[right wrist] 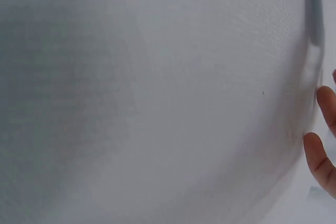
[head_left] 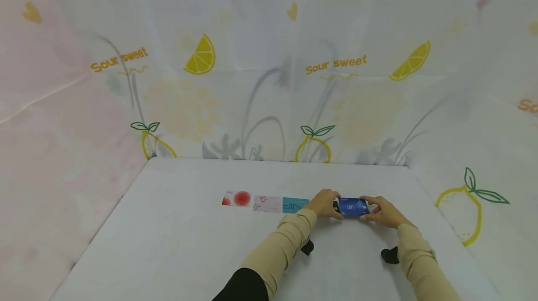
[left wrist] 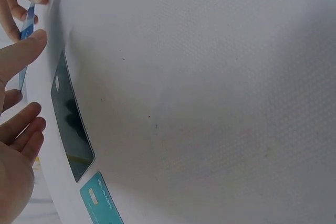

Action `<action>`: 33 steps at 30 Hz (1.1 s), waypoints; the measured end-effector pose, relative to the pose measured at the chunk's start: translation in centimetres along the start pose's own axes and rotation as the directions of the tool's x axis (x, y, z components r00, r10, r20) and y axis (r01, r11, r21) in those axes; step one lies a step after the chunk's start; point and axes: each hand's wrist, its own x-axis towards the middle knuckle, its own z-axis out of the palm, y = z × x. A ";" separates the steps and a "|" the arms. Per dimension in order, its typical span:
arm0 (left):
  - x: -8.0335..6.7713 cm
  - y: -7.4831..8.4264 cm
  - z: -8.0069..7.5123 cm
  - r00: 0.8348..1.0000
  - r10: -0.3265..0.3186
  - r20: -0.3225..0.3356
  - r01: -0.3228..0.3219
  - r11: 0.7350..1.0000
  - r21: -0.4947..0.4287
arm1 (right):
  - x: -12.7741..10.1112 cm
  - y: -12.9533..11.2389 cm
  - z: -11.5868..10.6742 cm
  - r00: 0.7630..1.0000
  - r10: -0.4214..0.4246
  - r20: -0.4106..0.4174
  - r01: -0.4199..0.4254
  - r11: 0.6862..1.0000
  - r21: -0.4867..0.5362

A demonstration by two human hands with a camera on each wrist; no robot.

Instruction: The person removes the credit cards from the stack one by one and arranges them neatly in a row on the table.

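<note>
A blue card is held just above the white table, right of centre. My left hand pinches its left end and my right hand grips its right end. In the left wrist view the blue card shows edge-on between a thumb and fingertips. A dark card lies flat on the table just beside it. In the right wrist view only two fingertips show at the right edge, over bare table.
Three cards lie in a row left of my hands: a red-and-white card, a pale pink card and a teal card. The teal card also shows in the left wrist view. Lemon-print curtains wall the table on three sides.
</note>
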 end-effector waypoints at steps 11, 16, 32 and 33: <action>0.1 0.5 0.6 0.999 -0.009 -0.034 0.013 0.991 0.131 | 0.2 1.3 0.2 1.000 0.019 -0.006 -0.020 1.000 -0.018; 0.1 0.7 0.9 0.997 -0.021 -0.075 0.036 0.977 0.211 | 0.5 1.2 0.5 1.000 0.013 -0.012 -0.013 1.000 -0.006; 0.1 0.8 1.1 0.995 -0.067 -0.074 0.083 0.967 0.241 | 1.4 1.7 0.3 0.998 0.048 0.049 -0.047 0.999 -0.026; 0.1 0.8 1.1 0.995 -0.061 -0.077 0.078 0.966 0.247 | 1.5 1.8 0.2 0.997 0.044 0.057 -0.043 0.999 -0.025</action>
